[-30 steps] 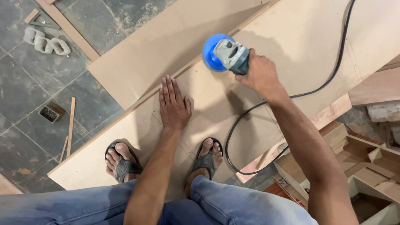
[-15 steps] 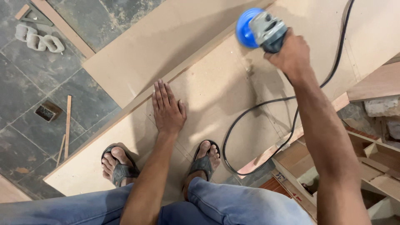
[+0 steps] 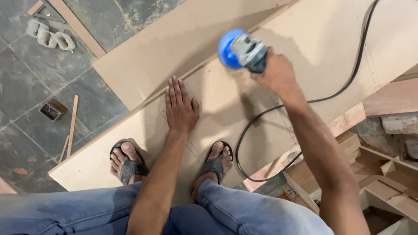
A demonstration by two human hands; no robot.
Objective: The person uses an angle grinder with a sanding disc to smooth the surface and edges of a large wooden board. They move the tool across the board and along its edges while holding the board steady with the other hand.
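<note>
Right hand (image 3: 276, 74) gripping the grey body of a blue-guarded angle grinder (image 3: 241, 50), low over the fibreboard sheet (image 3: 226, 104) at its far edge. Left hand (image 3: 180, 109) lies flat on the sheet, fingers spread, just nearside of the grinder — a kickback or slip could run the disc into it. Black power cord (image 3: 278, 109) loops across the sheet near the sandalled right foot (image 3: 216, 163) — snag or cut risk.

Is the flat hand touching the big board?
Touching. The head view shows the left hand lying palm down, fingers spread, flat on the board, with no gap under it.
</note>
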